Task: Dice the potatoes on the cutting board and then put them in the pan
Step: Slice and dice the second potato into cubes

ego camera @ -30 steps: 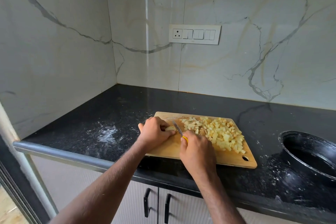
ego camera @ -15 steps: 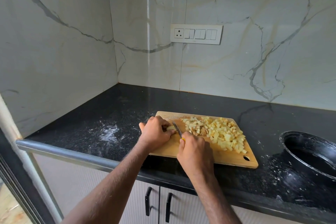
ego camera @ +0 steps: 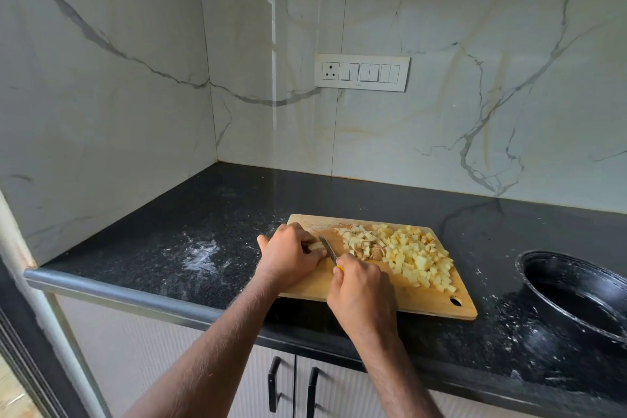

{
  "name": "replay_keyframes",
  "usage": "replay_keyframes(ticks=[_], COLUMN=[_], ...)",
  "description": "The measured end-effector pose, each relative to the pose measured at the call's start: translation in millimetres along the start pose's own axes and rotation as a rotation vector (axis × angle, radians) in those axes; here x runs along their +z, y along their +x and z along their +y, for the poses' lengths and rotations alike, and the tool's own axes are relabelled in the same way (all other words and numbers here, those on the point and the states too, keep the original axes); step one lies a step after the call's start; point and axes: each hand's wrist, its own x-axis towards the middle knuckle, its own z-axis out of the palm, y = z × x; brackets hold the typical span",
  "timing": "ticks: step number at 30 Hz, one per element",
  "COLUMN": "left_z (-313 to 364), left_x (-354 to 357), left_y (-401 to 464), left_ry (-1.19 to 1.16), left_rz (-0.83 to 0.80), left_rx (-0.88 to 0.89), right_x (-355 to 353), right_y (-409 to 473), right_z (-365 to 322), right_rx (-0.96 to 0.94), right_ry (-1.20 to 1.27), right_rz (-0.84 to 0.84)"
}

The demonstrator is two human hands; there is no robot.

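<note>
A wooden cutting board (ego camera: 420,304) lies on the black counter. A heap of diced potato (ego camera: 403,253) covers its right half. My left hand (ego camera: 288,253) grips a small uncut potato piece (ego camera: 316,245) at the board's left end. My right hand (ego camera: 361,293) grips a yellow-handled knife (ego camera: 328,249), whose blade stands against that piece. The black pan (ego camera: 573,295) sits to the right of the board, with nothing visible inside it.
The black counter (ego camera: 190,231) carries white smears and crumbs left of the board and around the pan. Marble walls close the corner at left and back, with a switch plate (ego camera: 361,72). Cabinet doors with black handles (ego camera: 291,387) sit below.
My hands have stayed at the board's left end; the knife blade has shifted only slightly against the potato piece. The view has moved a little.
</note>
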Motion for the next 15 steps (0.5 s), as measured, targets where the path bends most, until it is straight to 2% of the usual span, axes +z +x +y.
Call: replay_keyframes(ticks=[4, 9, 15], left_z=[2.5, -2.6, -3.2], left_x=[-0.4, 0.4, 1.9], left_y=[-0.7, 1.0, 2.4], left_ry=[0.021, -0.075, -0.01], left_rz=[-0.005, -0.018, 0.045], left_rx=[0.001, -0.015, -0.125], right_x=[-1.1, 0.2, -1.7], right_y=[-1.5, -3.7, -12.0], right_z=[1.6, 1.6, 4.8], right_rx=[0.049, -0.002, -0.003], right_ry=[0.022, 0.018, 0.033], right_rz=[0.06, 0.053, 0.084])
